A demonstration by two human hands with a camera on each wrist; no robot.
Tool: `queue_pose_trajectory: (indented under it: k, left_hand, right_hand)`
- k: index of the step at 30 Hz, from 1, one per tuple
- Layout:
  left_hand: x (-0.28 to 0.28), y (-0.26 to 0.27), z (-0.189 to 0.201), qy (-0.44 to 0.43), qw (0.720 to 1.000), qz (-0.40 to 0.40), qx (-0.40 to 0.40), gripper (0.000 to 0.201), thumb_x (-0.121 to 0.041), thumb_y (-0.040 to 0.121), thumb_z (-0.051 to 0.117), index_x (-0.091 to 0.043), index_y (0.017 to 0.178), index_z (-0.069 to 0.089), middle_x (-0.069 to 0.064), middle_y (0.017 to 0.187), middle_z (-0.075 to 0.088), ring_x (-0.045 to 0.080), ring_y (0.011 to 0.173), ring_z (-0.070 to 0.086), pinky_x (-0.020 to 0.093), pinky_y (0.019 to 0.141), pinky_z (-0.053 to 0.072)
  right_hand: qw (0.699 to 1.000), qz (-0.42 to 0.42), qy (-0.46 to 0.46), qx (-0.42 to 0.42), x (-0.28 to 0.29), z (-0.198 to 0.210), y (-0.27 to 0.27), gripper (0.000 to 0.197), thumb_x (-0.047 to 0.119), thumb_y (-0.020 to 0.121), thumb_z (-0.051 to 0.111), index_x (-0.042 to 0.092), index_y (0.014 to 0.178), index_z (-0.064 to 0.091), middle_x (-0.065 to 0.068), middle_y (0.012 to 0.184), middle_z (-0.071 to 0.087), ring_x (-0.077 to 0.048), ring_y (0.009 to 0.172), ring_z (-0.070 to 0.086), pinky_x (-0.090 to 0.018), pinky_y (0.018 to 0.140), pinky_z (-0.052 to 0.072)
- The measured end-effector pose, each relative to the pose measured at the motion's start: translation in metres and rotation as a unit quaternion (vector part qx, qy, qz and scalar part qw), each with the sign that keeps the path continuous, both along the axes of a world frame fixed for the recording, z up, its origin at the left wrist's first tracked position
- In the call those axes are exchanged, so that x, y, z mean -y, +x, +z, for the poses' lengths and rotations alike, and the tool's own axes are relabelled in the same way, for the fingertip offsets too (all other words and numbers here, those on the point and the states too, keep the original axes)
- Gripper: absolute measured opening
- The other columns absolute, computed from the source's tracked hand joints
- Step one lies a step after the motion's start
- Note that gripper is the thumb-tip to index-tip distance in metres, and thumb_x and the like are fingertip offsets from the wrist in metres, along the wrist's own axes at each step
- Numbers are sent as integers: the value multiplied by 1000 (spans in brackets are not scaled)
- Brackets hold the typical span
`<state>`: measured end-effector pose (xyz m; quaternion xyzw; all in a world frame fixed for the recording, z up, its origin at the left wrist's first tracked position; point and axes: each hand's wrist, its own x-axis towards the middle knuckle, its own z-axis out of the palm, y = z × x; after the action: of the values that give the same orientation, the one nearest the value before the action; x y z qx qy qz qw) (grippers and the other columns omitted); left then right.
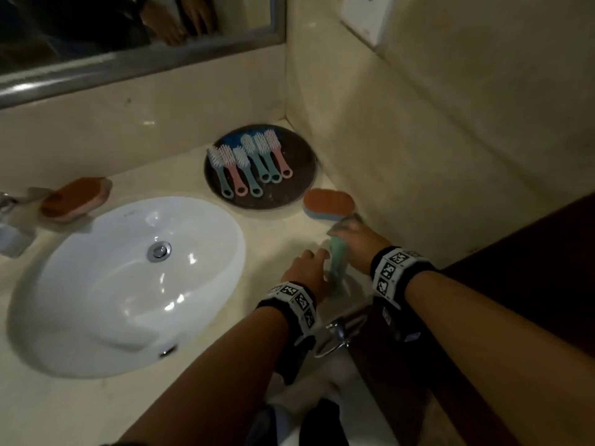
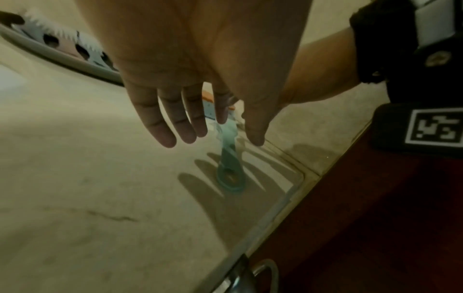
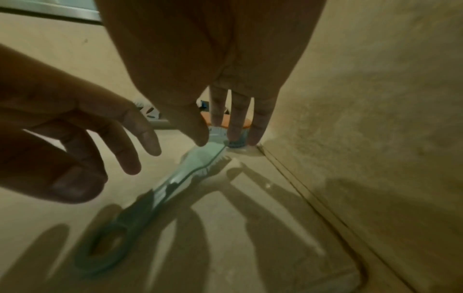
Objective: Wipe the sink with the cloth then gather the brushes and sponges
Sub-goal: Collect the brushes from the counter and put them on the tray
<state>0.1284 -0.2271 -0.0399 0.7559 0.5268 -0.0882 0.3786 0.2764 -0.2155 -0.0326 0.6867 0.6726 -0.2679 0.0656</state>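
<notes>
A teal brush lies on the beige counter near the right wall, handle loop toward me. My right hand reaches down over its bristle head, straight fingertips and thumb touching it. My left hand hovers just left of the handle, fingers spread and relaxed, holding nothing. Several pink and teal brushes lie in rows on a dark round tray. One orange sponge sits just beyond my right hand, a second orange sponge left of the white sink. No cloth is visible.
A faucet stands at the far left. The beige wall runs close along the right of the brush. A metal ring holder and a dark wooden panel sit at the counter's near right edge. A mirror hangs above.
</notes>
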Motion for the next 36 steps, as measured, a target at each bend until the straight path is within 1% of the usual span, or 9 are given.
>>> queue_pose_trajectory:
  k: [4, 7, 11, 14, 20, 23, 28, 34, 36]
  left_hand:
    - [9, 26, -13, -5, 998, 68, -3, 59, -29, 83, 65, -22, 133, 35, 8, 129, 43, 30, 116, 50, 42, 93, 46]
    - [13, 38, -22, -10, 993, 116, 7, 51, -21, 83, 62, -20, 126, 36, 9, 127, 45, 31, 110, 54, 41, 86, 46]
    - [17, 42, -27, 7, 990, 140, 25, 32, -9, 91, 44, -14, 122, 38, 15, 117, 56, 32, 103, 57, 36, 79, 43]
    - [14, 34, -26, 34, 990, 134, 6, 24, -14, 94, 40, -14, 117, 41, 15, 115, 55, 32, 100, 55, 36, 77, 41]
    - [9, 4, -27, 81, 988, 118, -56, 27, -23, 94, 44, -23, 121, 47, 9, 120, 51, 30, 107, 54, 39, 85, 47]
    - [10, -4, -24, 105, 987, 109, -47, 25, -25, 94, 49, -18, 118, 50, 9, 116, 51, 31, 102, 55, 39, 84, 50]
    - [10, -12, 3, 141, 984, 99, -33, 22, -27, 92, 54, -17, 111, 54, 7, 108, 55, 31, 95, 57, 36, 78, 49]
    - [-1, -19, 48, 155, 981, 77, -88, 19, -20, 91, 48, -19, 109, 55, 9, 106, 63, 31, 94, 59, 32, 70, 44]
    - [-4, -25, 63, 161, 978, 101, -84, 21, -17, 92, 45, -20, 110, 56, 10, 107, 63, 31, 95, 59, 31, 71, 42]
  right_hand:
    - [999, 49, -6, -1, -4, -18, 16, 54, 10, 90, 46, 24, 141, 38, -7, 156, 16, -30, 142, 20, -41, 116, 24]
    - [998, 56, -15, -8, -8, -24, 21, 53, 6, 88, 47, 22, 139, 41, -9, 150, 22, -30, 135, 33, -39, 113, 30]
    - [999, 43, -14, -22, -7, -21, 24, 42, 11, 92, 47, 17, 133, 48, -11, 141, 26, -32, 123, 44, -38, 110, 34]
    - [999, 42, -26, -19, -7, -24, 26, 42, 10, 90, 48, 18, 132, 48, -11, 139, 27, -32, 120, 46, -38, 109, 36]
    - [997, 66, -25, -7, -2, -32, 27, 37, 14, 86, 58, 17, 122, 56, -13, 126, 43, -33, 116, 47, -34, 103, 35]
    - [997, 64, -40, -13, -3, -28, 26, 36, 13, 86, 58, 15, 122, 57, -14, 122, 48, -32, 114, 49, -33, 100, 36]
    - [997, 68, -44, -5, -3, -6, 25, 41, 8, 90, 55, 12, 130, 50, -15, 129, 48, -31, 118, 47, -32, 99, 35]
    - [997, 65, 2, -32, -14, 45, 15, 40, 16, 93, 54, 16, 133, 49, -13, 145, 40, -29, 130, 42, -29, 106, 32]
    - [996, 55, 27, -61, -20, 66, 9, 34, 17, 93, 53, 15, 128, 54, -13, 138, 50, -27, 125, 47, -26, 98, 35]
